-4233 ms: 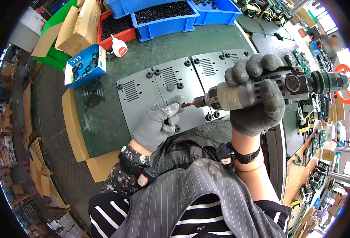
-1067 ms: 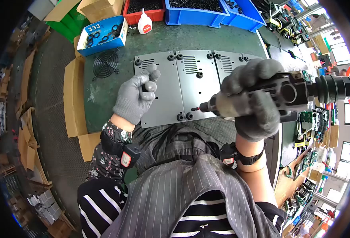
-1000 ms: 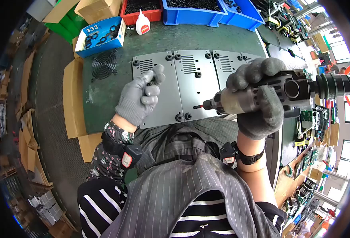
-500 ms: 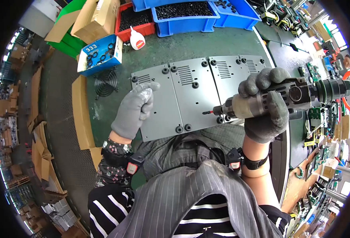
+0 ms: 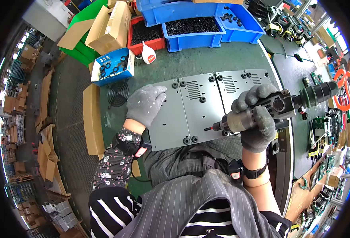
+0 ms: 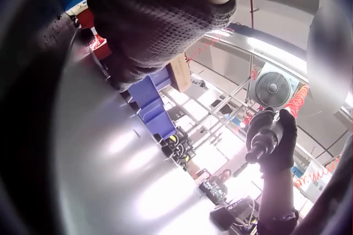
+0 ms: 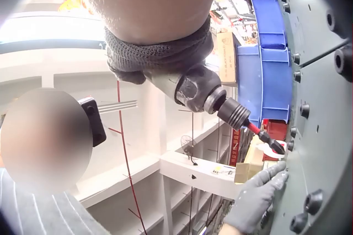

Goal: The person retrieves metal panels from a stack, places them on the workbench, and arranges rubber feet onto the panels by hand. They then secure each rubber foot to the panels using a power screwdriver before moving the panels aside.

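Note:
My gloved left hand (image 5: 145,105) lies over the upper-left corner of the leftmost grey panel (image 5: 169,123). The right wrist view shows this left hand (image 7: 256,199) with fairly straight fingers, tips at the panel surface (image 7: 325,94); whether anything is under them is hidden. With curled fingers, my right hand (image 5: 258,119) grips a power driver (image 5: 238,121), its red and black bit (image 5: 209,128) above the second panel (image 5: 202,115), not visibly touching it. Black round feet (image 5: 186,141) sit on the panels. In the left wrist view the right hand (image 6: 287,144) holds the driver (image 6: 265,142) too.
Behind the panels stand a blue bin (image 5: 194,41) of black parts, a red bin (image 5: 147,45), a white bottle (image 5: 148,54) and a small box (image 5: 113,77) of rings. A black fan grille (image 5: 118,94) lies left of the panels; a cardboard flap (image 5: 91,119) borders the table.
My left hand has gone from the driver's bit to the leftmost panel's upper-left corner, its fingers less curled. The bit has come away from the leftmost panel; my right hand still grips the driver.

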The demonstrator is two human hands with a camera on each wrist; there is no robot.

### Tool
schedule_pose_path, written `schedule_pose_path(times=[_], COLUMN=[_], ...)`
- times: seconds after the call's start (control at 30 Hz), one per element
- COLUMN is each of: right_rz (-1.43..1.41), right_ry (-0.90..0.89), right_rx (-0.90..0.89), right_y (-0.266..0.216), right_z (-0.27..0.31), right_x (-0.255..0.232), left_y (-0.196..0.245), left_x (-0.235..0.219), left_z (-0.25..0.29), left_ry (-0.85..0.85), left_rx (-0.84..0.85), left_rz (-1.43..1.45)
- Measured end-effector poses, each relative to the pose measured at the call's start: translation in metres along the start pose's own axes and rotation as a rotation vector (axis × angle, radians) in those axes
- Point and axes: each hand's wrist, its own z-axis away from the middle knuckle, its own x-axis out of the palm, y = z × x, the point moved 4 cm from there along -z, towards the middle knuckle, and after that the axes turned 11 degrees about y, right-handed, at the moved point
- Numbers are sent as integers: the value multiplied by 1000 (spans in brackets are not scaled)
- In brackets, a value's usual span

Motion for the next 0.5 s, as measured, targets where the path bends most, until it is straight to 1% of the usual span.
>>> schedule_pose_path(times=[0.07, 0.1, 0.17, 0.2, 0.23, 0.3, 0.33, 0.37, 0.47, 0.5], right_rz=[-6, -27, -33, -45, -55, -100, -84, -66, -76, -74], right_ry=[2, 3, -1, -1, 1, 8, 8, 11, 2, 4], right_rx=[1, 6, -9, -14, -17, -27, -30, -30, -28, -30], right_y=[1, 2, 0, 0, 0, -2, -3, -4, -5, -6], right_z=[1, 0, -1, -2, -2, -4, -3, -2, -1, 0], right_x=[0, -2, -2, -2, -4, -7, -7, -8, -10, -11], left_y=[1, 2, 8, 8, 8, 8, 9, 9, 9, 9], left_x=[1, 0, 1, 1, 1, 5, 4, 3, 4, 3], left_z=[-3, -5, -5, -6, -6, -5, -4, -4, -4, -4], left_ry=[-59, -49, -70, -30, -22, -92, -52, -46, -15, -5], left_rx=[95, 106, 186, 248, 266, 286, 353, 366, 518, 534], left_rz=[-108, -108, -262, -253, -246, -386, -402, -395, -440, -437])
